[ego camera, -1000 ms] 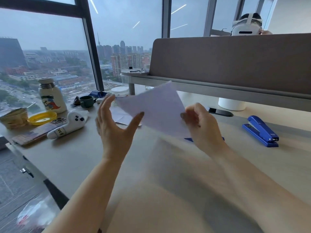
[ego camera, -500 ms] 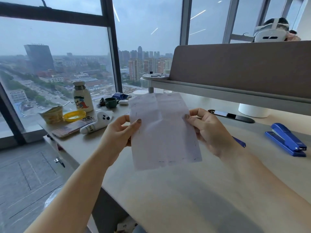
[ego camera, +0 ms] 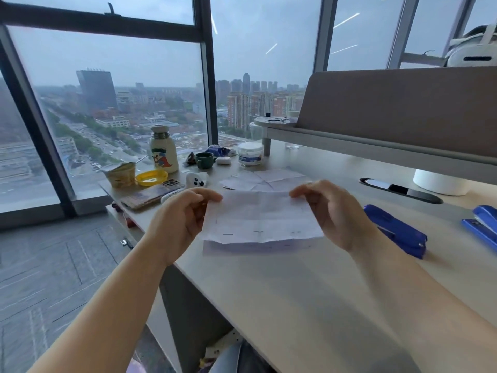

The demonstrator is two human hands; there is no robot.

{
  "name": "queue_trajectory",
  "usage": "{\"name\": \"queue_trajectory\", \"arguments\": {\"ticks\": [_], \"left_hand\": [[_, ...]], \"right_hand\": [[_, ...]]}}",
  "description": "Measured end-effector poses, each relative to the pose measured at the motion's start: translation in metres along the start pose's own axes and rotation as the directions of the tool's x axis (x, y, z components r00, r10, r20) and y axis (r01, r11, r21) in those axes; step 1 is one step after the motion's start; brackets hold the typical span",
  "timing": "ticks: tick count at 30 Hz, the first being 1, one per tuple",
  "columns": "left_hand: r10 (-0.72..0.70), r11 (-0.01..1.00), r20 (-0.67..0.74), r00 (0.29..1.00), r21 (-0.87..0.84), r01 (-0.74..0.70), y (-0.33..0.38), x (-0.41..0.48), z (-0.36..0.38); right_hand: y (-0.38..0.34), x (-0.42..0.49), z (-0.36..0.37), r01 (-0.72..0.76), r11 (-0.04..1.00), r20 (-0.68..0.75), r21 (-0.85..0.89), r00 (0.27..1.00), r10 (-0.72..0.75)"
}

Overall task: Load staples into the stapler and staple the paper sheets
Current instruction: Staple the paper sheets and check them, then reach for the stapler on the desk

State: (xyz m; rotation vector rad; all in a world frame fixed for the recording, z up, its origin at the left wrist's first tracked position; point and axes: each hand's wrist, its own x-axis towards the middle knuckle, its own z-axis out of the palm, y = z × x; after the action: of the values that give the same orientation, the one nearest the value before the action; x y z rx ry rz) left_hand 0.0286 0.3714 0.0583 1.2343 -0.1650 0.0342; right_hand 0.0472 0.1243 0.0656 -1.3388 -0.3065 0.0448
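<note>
Paper sheets (ego camera: 262, 218) hang just above the pale surface (ego camera: 309, 292) in the head view, the only view, pinched at their top corners: the left hand (ego camera: 178, 224) closes its grip on the left corner and the right hand (ego camera: 329, 215) on the right. A second edge shows below the front sheet, so the stack is not yet flush, and short dark marks near the bottom may be staples, though that is hard to tell. More creased paper (ego camera: 265, 180) lies flat behind. One blue stapler (ego camera: 395, 230) rests just right of the right wrist; another (ego camera: 482, 224) lies at the frame's edge. To do this step well, tap the lower edges on the surface until they line up, keep one hand pinching, and free the other for the nearer stapler.
</note>
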Motion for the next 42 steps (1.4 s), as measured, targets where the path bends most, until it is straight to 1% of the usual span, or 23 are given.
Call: {"name": "queue_trajectory", "arguments": {"ticks": [1, 3, 4, 5, 7, 9, 10, 11, 13, 15, 17, 18, 20, 23, 27, 30, 32, 33, 34, 36, 38, 40, 42], "left_hand": [[-0.008, 1.000, -0.021, 1.000, 0.024, 0.009, 0.002, -0.001, -0.001], [-0.011, 0.998, -0.092, 0.996, 0.055, 0.016, 0.001, 0.001, -0.007], [-0.008, 1.000, -0.111, 0.994, 0.027, 0.011, 0.000, 0.001, -0.011], [-0.012, 0.999, -0.116, 0.993, -0.032, 0.008, 0.000, 0.000, -0.013], [-0.018, 0.992, -0.084, 0.996, -0.129, 0.007, 0.001, -0.004, -0.019], [-0.036, 0.993, -0.058, 0.998, -0.114, 0.029, 0.000, -0.010, -0.023], [-0.043, 0.997, -0.080, 0.996, -0.067, 0.037, -0.002, -0.014, -0.024], [-0.048, 0.999, -0.127, 0.991, -0.014, 0.046, -0.003, -0.016, -0.025], [-0.019, 0.992, -0.237, 0.971, 0.115, 0.048, -0.004, -0.020, -0.033], [0.020, 0.974, -0.290, 0.957, 0.223, 0.047, 0.002, -0.026, -0.045], [0.031, 0.942, -0.271, 0.962, 0.331, 0.062, 0.011, -0.035, -0.059], [0.034, 0.925, -0.243, 0.969, 0.374, 0.061, 0.015, -0.040, -0.065], [0.033, 0.909, -0.212, 0.977, 0.412, 0.059, 0.023, -0.050, -0.077], [0.029, 0.919, -0.224, 0.974, 0.389, 0.062, 0.033, -0.061, -0.098], [0.049, 0.979, -0.256, 0.965, 0.202, 0.004, 0.044, -0.079, -0.126], [0.080, 0.983, -0.278, 0.957, 0.180, -0.030, 0.047, -0.094, -0.145], [0.079, 0.984, -0.344, 0.936, 0.177, -0.018, 0.049, -0.103, -0.156], [0.081, 0.980, -0.374, 0.924, 0.201, -0.004, 0.050, -0.107, -0.162], [0.091, 0.966, -0.399, 0.912, 0.258, 0.017, 0.051, -0.111, -0.167], [0.136, 0.888, -0.437, 0.889, 0.451, 0.086, 0.052, -0.118, -0.183], [0.175, 0.793, -0.469, 0.865, 0.588, 0.159, 0.049, -0.126, -0.201], [0.213, 0.753, -0.534, 0.819, 0.623, 0.210, 0.045, -0.132, -0.217], [0.248, 0.756, -0.591, 0.768, 0.614, 0.228, 0.039, -0.139, -0.228]], "right_hand": [[0.003, 0.002, 0.004, 0.020, 0.995, -0.010, -0.101, 1.000, -0.021], [0.009, 0.009, 0.013, 0.066, 0.952, -0.069, -0.298, 0.994, -0.091], [0.013, 0.013, 0.020, 0.084, 0.939, -0.109, -0.332, 0.986, -0.126], [0.016, 0.016, 0.027, 0.096, 0.942, -0.156, -0.322, 0.976, -0.153], [0.023, 0.021, 0.044, 0.112, 0.965, -0.253, -0.236, 0.952, -0.172], [0.028, 0.023, 0.061, 0.097, 0.983, -0.303, -0.154, 0.943, -0.141], [0.031, 0.023, 0.070, 0.073, 0.990, -0.293, -0.122, 0.950, -0.106], [0.033, 0.024, 0.079, 0.033, 0.995, -0.258, -0.095, 0.964, -0.057], [0.038, 0.024, 0.093, -0.079, 0.994, -0.133, -0.078, 0.989, 0.068], [0.038, 0.024, 0.104, -0.178, 0.973, 0.023, -0.143, 0.983, 0.184], [0.039, 0.025, 0.115, -0.217, 0.949, 0.160, -0.228, 0.953, 0.257], [0.041, 0.027, 0.120, -0.218, 0.946, 0.205, -0.238, 0.941, 0.268], [0.044, 0.032, 0.131, -0.211, 0.959, 0.261, -0.188, 0.931, 0.256], [0.048, 0.037, 0.149, -0.217, 0.975, 0.355, -0.048, 0.909, 0.220], [0.059, 0.042, 0.176, -0.293, 0.947, 0.456, 0.135, 0.866, 0.203], [0.068, 0.045, 0.197, -0.293, 0.951, 0.459, 0.092, 0.861, 0.221], [0.074, 0.046, 0.213, -0.307, 0.950, 0.482, 0.050, 0.841, 0.246], [0.077, 0.047, 0.222, -0.292, 0.957, 0.496, -0.004, 0.830, 0.255], [0.082, 0.048, 0.231, -0.245, 0.965, 0.507, -0.092, 0.823, 0.257], [0.094, 0.052, 0.249, -0.132, 0.960, 0.534, -0.246, 0.808, 0.248], [0.108, 0.054, 0.266, -0.077, 0.948, 0.535, -0.309, 0.810, 0.240], [0.120, 0.052, 0.284, -0.015, 0.941, 0.530, -0.337, 0.824, 0.203], [0.134, 0.049, 0.299, 0.032, 0.927, 0.529, -0.373, 0.829, 0.184]]}}
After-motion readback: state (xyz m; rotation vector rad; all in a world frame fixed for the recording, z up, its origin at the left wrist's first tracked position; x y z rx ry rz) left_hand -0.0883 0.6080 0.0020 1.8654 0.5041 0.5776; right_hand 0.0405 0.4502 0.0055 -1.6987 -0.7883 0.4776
